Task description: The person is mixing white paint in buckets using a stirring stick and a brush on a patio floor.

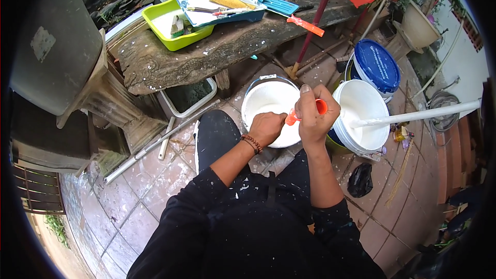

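Note:
My right hand (315,116) grips an orange-red tubular tool (292,117) with an open round end, held over a white bucket (266,95) of white paint in front of me. My left hand (268,126) is closed at the bucket's left middle, close to the tool's lower end; whatever is in its fingers is hidden. Just right of my right hand stands a second white bucket (361,93) with white paint and a long white pole (418,117) leaning in it. Behind it is a bucket with a blue lid (375,63).
A weathered wooden bench (144,70) holds a lime tray (170,44), a blue tray (243,16) and a yellow roller (227,1). A stone pedestal (121,111), metal pole (129,165), white basin (201,101), black plastic bag (359,180) and coiled hose (444,108) surround me on paint-spattered tiles.

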Action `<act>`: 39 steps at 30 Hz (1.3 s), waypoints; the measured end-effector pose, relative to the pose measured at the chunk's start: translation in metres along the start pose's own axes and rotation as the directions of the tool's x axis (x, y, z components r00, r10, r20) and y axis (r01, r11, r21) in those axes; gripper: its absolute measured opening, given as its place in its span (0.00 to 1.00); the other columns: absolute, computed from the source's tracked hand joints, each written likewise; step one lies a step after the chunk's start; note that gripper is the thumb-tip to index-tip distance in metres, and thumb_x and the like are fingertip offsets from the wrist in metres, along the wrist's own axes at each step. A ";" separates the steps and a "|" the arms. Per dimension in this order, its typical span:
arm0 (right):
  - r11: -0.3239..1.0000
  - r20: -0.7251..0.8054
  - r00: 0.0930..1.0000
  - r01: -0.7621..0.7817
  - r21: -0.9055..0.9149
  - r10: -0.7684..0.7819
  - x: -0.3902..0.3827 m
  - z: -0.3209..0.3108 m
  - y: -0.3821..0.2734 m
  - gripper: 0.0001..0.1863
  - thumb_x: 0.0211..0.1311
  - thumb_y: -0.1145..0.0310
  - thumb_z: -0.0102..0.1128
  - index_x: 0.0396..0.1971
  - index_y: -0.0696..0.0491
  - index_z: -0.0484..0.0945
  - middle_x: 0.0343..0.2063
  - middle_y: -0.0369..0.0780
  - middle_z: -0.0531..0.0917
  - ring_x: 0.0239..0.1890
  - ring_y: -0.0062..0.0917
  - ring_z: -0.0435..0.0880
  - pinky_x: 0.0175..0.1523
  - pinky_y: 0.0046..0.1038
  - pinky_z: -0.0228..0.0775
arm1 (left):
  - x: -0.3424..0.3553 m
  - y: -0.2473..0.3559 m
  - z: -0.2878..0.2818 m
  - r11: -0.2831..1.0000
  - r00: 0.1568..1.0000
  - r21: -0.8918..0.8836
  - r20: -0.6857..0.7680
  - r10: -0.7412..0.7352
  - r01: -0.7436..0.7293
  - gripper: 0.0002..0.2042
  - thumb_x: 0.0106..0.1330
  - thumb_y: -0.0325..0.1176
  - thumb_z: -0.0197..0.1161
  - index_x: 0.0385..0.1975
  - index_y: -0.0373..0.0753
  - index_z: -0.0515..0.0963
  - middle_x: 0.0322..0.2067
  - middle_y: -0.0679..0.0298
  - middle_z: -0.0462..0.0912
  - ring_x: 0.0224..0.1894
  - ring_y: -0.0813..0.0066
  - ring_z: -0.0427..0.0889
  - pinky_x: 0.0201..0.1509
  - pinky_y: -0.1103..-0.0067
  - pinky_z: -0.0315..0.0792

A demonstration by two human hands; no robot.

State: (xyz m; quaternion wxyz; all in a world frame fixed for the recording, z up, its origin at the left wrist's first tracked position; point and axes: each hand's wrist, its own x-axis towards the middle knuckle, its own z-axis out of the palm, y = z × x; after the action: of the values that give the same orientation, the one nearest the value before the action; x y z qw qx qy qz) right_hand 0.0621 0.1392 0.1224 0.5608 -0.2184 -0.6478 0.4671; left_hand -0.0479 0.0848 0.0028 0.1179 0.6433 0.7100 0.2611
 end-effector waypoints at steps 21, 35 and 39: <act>0.977 -0.073 0.997 0.009 -0.212 -0.025 -0.057 -0.029 -0.025 0.17 0.69 0.77 0.63 0.19 0.57 0.69 0.14 0.36 0.77 0.17 0.16 0.72 0.25 0.25 0.62 | -0.024 0.028 0.042 0.978 1.000 -0.210 -0.005 -0.009 0.008 0.08 0.71 0.33 0.55 0.37 0.39 0.81 0.26 0.48 0.85 0.33 0.45 0.87 0.38 0.55 0.78; 0.989 0.559 0.818 0.082 0.119 -0.135 -0.118 -0.065 -0.047 0.14 0.50 0.81 0.63 0.18 0.53 0.65 0.15 0.39 0.76 0.15 0.30 0.75 0.25 0.30 0.69 | -0.097 0.034 0.046 0.953 0.982 -0.253 0.134 -0.135 0.166 0.15 0.75 0.36 0.58 0.57 0.44 0.81 0.60 0.53 0.84 0.46 0.50 0.89 0.49 0.61 0.83; 0.985 0.526 0.837 0.085 0.150 -0.152 -0.117 -0.064 -0.040 0.13 0.49 0.80 0.64 0.18 0.53 0.67 0.15 0.38 0.76 0.16 0.31 0.75 0.26 0.31 0.70 | -0.095 0.030 0.050 0.955 0.981 -0.245 0.137 -0.135 0.165 0.15 0.75 0.36 0.57 0.57 0.44 0.81 0.60 0.53 0.84 0.47 0.51 0.89 0.50 0.62 0.83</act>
State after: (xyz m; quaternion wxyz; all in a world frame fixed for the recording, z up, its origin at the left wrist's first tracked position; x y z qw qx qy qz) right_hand 0.1633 0.0485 0.0912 0.3979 -0.0045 -0.7611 0.5121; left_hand 0.0164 0.0044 -0.0393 0.2613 0.5813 0.7090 0.3020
